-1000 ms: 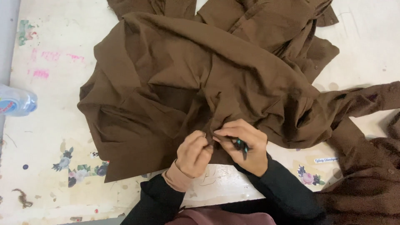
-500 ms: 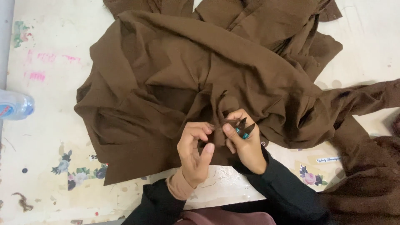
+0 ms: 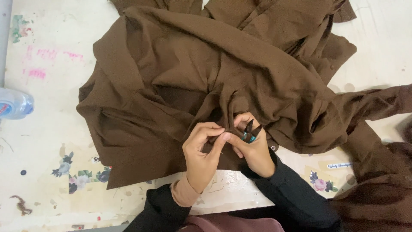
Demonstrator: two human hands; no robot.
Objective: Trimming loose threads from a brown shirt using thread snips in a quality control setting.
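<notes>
A large brown garment (image 3: pixel 206 81) lies crumpled over a pale work table (image 3: pixel 47 141). My left hand (image 3: pixel 201 154) pinches a fold of the brown fabric near its lower edge, thumb and fingers closed on the cloth. My right hand (image 3: pixel 251 148) sits right beside it, touching the same fold, and holds small thread snips (image 3: pixel 249 131) with dark blades and a teal grip, tips pointing up. Both hands meet at the fold. Dark sleeves cover both forearms.
A clear plastic bottle (image 3: pixel 15 103) lies at the table's left edge. More brown fabric (image 3: pixel 377 184) is heaped at the lower right. The tabletop carries faded flower prints (image 3: pixel 81 174) and pink and green paint stains (image 3: pixel 36 73).
Both hands have shifted slightly up along the fabric fold. The snips have turned from lying sideways to pointing upward. The garment has bunched a little more around the hands.
</notes>
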